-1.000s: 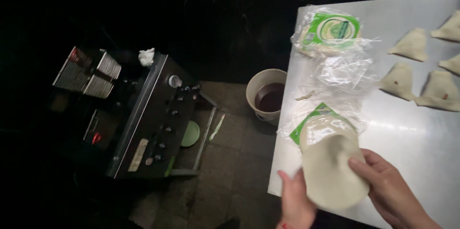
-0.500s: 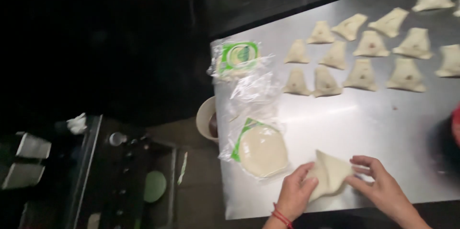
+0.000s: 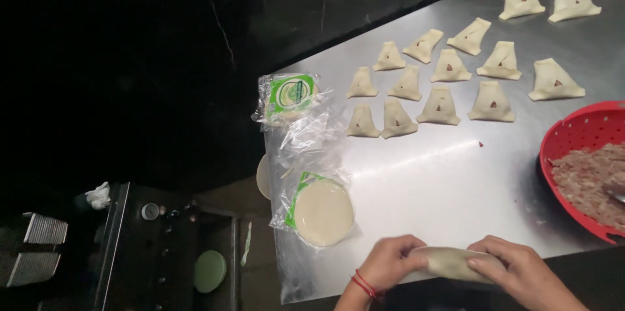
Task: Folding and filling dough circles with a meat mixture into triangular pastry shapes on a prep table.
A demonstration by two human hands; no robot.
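1. The left hand (image 3: 389, 260), with a red band at its wrist, and the right hand (image 3: 514, 268) meet at the near edge of the steel surface (image 3: 423, 174). Both grasp one pale dough wrapper (image 3: 449, 263), each pinching an end, fingers curled over the top.

2. A second ago the same hands held that wrapper as a loose open round, lifted off the surface beside the packet. Half a second ago it was already bent into a fold. Now it is drawn out long and flat between the two hands, so the work has gone from picking up a sheet to shaping it.

3. Just left of the hands lies an opened plastic packet (image 3: 306, 155) with a stack of round wrappers (image 3: 323, 213) showing; a second packet with a green label (image 3: 291, 93) sits beyond it, near the surface's left edge.

4. At the right edge sits a red bowl (image 3: 573, 138) of minced filling (image 3: 589, 181), well within the right hand's side. No filling can be seen on the held wrapper; whether any is inside I cannot tell.

5. Farther back, rows of folded triangular parcels (image 3: 437, 106) lie apart from one another, some showing a spot of filling at the seam.

6. Off the surface, in the dark to the left, stands a low machine with knobs (image 3: 163, 246).
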